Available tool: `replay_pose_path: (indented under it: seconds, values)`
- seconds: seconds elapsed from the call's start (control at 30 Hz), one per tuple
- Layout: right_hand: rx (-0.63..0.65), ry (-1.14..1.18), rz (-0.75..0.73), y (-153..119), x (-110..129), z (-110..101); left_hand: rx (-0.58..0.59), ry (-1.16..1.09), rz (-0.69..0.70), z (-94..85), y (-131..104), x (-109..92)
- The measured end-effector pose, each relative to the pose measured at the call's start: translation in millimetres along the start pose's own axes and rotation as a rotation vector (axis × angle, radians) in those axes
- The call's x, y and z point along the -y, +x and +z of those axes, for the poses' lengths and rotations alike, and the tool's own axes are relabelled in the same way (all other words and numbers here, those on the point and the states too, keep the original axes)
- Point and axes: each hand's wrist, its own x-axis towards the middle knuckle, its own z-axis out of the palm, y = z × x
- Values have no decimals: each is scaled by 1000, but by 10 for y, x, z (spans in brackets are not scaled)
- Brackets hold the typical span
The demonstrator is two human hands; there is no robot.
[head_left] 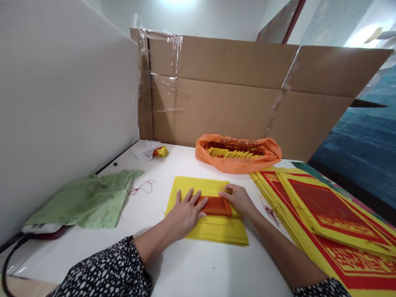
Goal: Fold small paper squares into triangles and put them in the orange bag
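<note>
One orange fold (216,207) lies across the yellow paper (216,233) at the lower middle of the frame. My left hand (185,212) rests flat over the fold's left end, fingers spread. My right hand (239,199) touches its upper right corner, thumb and forefinger drawn close together; I cannot tell whether they pinch it. Red thread (271,215) lies just right of the paper, beside overlapping red-and-yellow sheets (343,204) at the lower right. Above the paper sits an orange bag (225,166) holding a row of yellow pieces (233,154). Left of centre is a clear bag (146,151); a green cloth (83,198) spreads at the lower left. Cardboard (232,103) stands across the upper frame.
</note>
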Motion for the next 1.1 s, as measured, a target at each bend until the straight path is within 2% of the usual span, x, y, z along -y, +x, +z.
replay_pose_path:
  seconds: [0.23, 0.37, 0.4, 0.47, 0.53, 0.67, 0.8, 0.93, 1.0, 1.1]
  values:
    - [-20, -52, -20, 1, 10, -32, 3, 8, 3, 49, 8, 14]
    - [-172, -275, -259, -208, 214, -55, 16, -3, 22, 67, -8, 33]
    - [-157, -334, -338, -299, 278, -27, 24, -6, 33, 57, -12, 34]
    - [-33, -395, -475, -501, 384, 80, 50, -13, 52, 23, -18, 28]
    - [56, -422, -530, -689, 437, 220, 92, -16, 59, -21, -14, 12]
    - [135, -440, -455, -919, 435, 382, 158, -13, 33, -92, 16, -34]
    - [215, -448, -362, -987, 470, 294, 156, -5, 43, -121, 3, -28]
    - [290, -440, -249, -1025, 487, 139, 116, -5, 131, -126, -165, 133]
    - [315, -430, -193, -1064, 436, 74, 59, -11, 175, -129, -305, 254]
    - [320, -398, -155, -1162, 300, -4, 26, -10, 169, -144, -511, 410]
